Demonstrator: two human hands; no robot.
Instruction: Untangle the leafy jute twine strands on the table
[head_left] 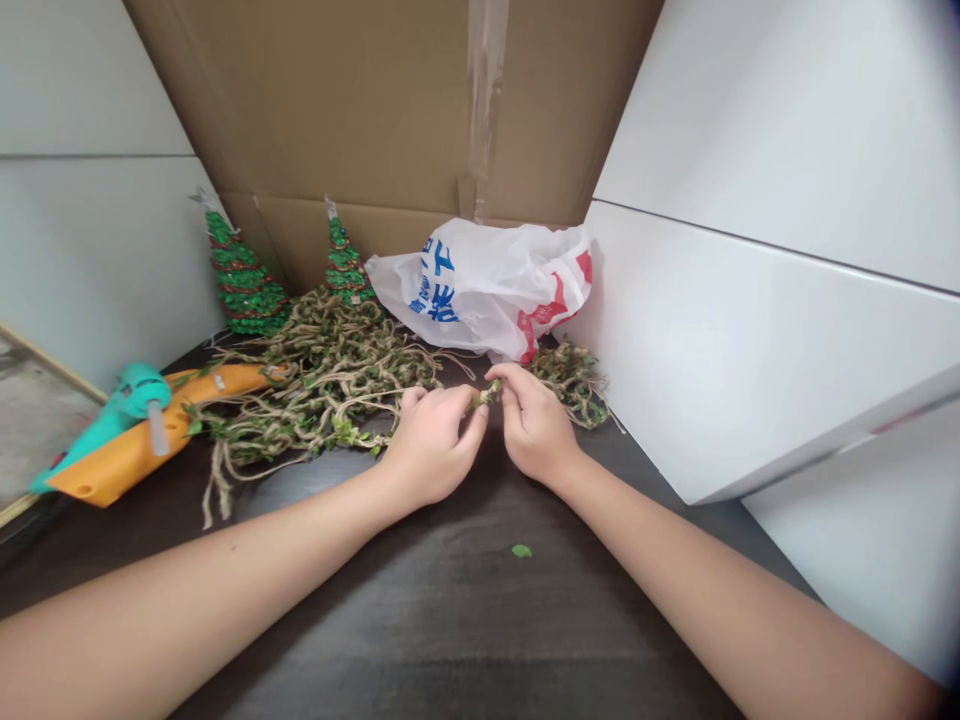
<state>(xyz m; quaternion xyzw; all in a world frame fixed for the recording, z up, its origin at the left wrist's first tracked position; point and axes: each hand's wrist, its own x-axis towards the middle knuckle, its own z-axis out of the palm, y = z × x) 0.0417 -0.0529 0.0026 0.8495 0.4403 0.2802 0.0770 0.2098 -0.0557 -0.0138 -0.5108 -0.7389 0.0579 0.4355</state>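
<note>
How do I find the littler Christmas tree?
Look at the big brown cardboard at the back. In front of it, between the white plastic bag and the bigger Christmas tree, the little tree pokes up behind the leafy twine. It's the skinnier tree, nearer the bag.

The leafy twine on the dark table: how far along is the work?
Leafy twine already lies in a large heap at left and a smaller pile at right; which is finished, I can't tell. In progress: a leafy section pinched between left hand and right hand. Left to do: probably at least that section; beyond it, I can't judge.
</note>
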